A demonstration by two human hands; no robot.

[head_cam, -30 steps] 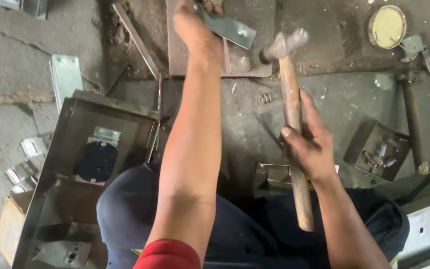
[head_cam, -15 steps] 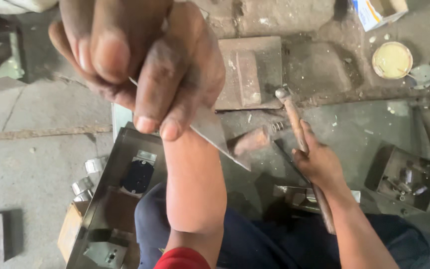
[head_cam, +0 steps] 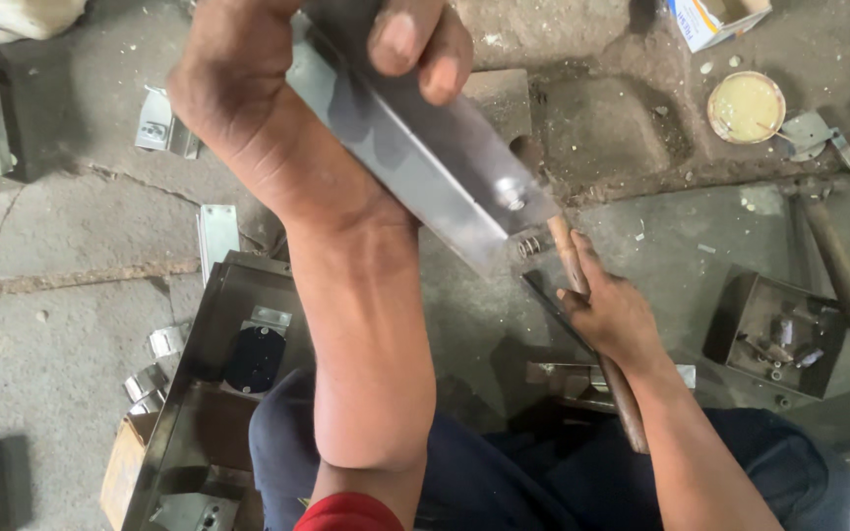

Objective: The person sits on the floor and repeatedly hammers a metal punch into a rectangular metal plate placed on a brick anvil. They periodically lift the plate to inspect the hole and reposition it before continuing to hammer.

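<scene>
Inspection step, apparently: left hand [head_cam: 287, 88] lifts bent metal strip [head_cam: 425, 157] close to camera, fingers closed on it. Right hand [head_cam: 612, 315] grips hammer [head_cam: 582, 295], low above floor. Next move needs strip set flat.

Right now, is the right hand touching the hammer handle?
Touching: the head view shows the right hand wrapped around the wooden hammer handle.

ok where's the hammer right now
In the head view the hammer is right of centre, gripped by the right hand, its head tucked under the metal strip that the left hand holds.
</scene>
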